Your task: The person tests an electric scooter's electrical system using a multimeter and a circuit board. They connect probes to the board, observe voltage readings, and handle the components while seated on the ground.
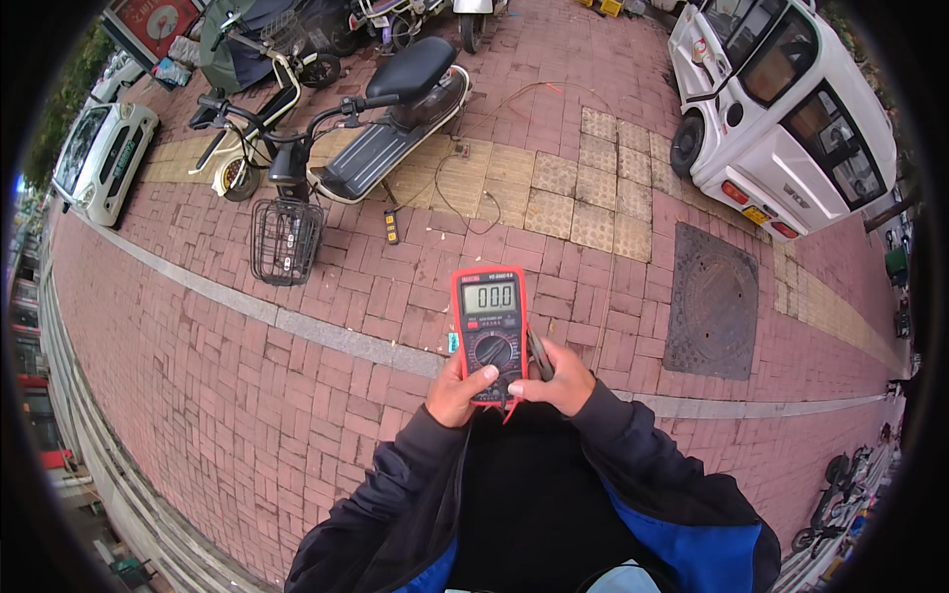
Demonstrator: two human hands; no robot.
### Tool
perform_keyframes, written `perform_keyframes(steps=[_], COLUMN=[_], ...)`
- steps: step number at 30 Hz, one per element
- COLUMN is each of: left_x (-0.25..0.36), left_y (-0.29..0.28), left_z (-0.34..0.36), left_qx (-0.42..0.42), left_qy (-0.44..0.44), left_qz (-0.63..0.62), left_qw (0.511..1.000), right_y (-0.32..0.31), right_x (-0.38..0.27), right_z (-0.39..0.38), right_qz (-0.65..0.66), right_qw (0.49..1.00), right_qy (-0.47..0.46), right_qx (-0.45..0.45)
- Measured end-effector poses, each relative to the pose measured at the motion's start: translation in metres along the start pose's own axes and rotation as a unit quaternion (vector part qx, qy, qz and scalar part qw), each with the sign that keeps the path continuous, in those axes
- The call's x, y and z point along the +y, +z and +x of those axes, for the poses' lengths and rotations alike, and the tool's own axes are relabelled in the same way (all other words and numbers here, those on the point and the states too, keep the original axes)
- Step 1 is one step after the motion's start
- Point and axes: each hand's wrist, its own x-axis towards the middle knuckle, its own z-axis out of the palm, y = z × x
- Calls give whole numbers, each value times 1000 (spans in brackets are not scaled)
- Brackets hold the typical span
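A red and black digital multimeter (492, 331) is held upright in front of me, its lit screen at the top and a round dial below. My left hand (457, 390) grips its lower left side, the thumb lying just below the dial. Closed around the lower right corner is my right hand (559, 383), its thumb on the meter's front. A slim dark grey tool (539, 353), whose kind I cannot make out, also sits in the right hand, beside the meter. Red test leads (508, 412) come out of the meter's lower end.
An electric scooter (395, 128) with a wire front basket (286, 242) stands ahead on the left. Near it, a black and yellow power strip (391, 226) and a thin cable (440, 193) lie on brick paving. A manhole cover (712, 301) and white vehicle (791, 109) are right.
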Motion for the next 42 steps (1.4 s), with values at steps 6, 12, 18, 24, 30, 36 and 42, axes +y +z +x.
perform_keyframes(steps=[6,12,18,24,30,36,42], left_x=[48,69,95,112,109,78,13], left_y=[8,-10,7,10,-21,-106,-200], left_z=[125,245,400,547,664,778,892], left_qx=[40,142,184,194,236,280,327], left_qy=[4,22,24,-16,-21,-103,-101], left_qz=[-8,-39,-57,-131,-168,-172,-203], left_qw=[999,989,981,972,957,939,918], right_y=[-72,-151,-259,-358,-423,-483,-555], right_x=[-93,-144,-213,-276,-303,-276,-197], right_z=[113,243,367,475,588,712,835], right_qz=[-33,-74,-210,-84,-146,-210,-187], right_qw=[999,990,966,980,954,935,930], right_qy=[-6,64,51,140,242,278,316], right_qx=[-33,-98,-139,-116,-103,-64,-15])
